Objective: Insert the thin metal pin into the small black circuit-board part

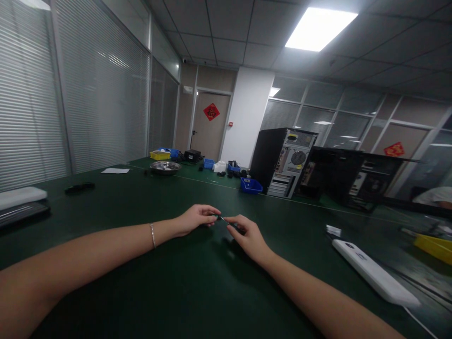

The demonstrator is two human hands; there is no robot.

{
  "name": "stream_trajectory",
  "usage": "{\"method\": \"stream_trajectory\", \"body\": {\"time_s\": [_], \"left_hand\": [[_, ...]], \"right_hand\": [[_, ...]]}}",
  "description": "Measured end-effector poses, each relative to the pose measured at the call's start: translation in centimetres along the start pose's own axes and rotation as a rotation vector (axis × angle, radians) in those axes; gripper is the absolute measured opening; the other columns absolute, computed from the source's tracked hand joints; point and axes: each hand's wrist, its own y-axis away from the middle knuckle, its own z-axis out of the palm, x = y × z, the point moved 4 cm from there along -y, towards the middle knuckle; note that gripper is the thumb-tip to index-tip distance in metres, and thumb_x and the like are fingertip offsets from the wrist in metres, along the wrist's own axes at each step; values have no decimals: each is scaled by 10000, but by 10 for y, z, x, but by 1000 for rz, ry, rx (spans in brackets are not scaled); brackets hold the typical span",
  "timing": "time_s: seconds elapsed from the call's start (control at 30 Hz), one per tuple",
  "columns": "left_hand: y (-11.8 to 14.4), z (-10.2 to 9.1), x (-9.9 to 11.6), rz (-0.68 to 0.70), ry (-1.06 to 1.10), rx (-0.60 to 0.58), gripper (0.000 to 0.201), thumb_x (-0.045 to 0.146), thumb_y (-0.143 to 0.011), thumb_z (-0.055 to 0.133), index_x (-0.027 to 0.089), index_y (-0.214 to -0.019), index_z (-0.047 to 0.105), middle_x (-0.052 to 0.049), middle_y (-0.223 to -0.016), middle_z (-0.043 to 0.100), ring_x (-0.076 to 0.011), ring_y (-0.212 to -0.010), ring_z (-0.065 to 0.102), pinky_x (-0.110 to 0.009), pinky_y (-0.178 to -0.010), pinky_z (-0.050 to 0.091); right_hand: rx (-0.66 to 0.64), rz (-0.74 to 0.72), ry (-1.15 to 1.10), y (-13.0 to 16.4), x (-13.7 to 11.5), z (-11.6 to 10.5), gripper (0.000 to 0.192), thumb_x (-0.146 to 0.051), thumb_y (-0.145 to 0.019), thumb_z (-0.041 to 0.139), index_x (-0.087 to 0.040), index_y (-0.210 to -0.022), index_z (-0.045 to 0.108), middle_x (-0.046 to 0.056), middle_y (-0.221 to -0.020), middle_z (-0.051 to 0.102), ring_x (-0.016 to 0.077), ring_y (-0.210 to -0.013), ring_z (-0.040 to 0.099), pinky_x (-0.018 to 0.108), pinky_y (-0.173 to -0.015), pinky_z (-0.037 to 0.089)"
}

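Both my arms stretch out over the dark green table [141,263]. My left hand [196,219] and my right hand [247,235] meet at the fingertips above the table's middle. Between them they pinch a small dark part [219,218] with a thin pale tip; it is too small to make out. My left wrist wears a thin bracelet [152,235]. My right hand also seems to cover something dark under its fingers, and what it is stays hidden.
A white long device [374,272] lies at the right, a yellow bin [436,247] beyond it. Two open computer cases [286,162] stand at the back, with a blue bin [251,185], a metal bowl [165,167] and small parts. A flat dark device [21,212] lies left.
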Motion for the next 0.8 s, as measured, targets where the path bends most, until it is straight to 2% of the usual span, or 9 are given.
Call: {"method": "stream_trajectory", "body": {"time_s": [0.2, 0.37, 0.63, 0.8], "left_hand": [[-1, -1, -4, -29, 45, 13, 360, 225, -691, 711, 141, -1038, 662, -50, -831, 677, -117, -707, 575, -251, -697, 437], [-1, -2, -4, -24, 50, 3, 321, 272, -728, 685, 136, -1018, 677, -71, -890, 679, -129, -741, 580, -268, -726, 451], [5, 3, 5, -62, 53, -18, 311, 274, -726, 688, 121, -997, 687, -64, -818, 672, -130, -711, 576, -275, -706, 448], [7, 4, 9, -75, 64, -47, 298, 266, -730, 686, 118, -988, 690, -72, -861, 672, -125, -714, 570, -275, -716, 444]], "right_hand": [[-16, 40, 40, -1, 0, 0, 236, -237, -849, 550, -211, -1051, 672, 46, -883, 649, 170, -745, 564, 278, -650, 428], [-40, 30, 48, 0, -4, -1, 229, -240, -847, 556, -210, -1043, 671, 50, -882, 642, 173, -748, 566, 282, -651, 435], [-50, 10, 8, 1, 1, 0, 239, -255, -837, 583, -224, -1059, 669, 49, -898, 633, 174, -762, 570, 285, -658, 446], [-61, -15, -32, 2, 1, 1, 275, -242, -843, 584, -241, -1110, 650, 45, -906, 625, 165, -750, 567, 278, -647, 440]]}}
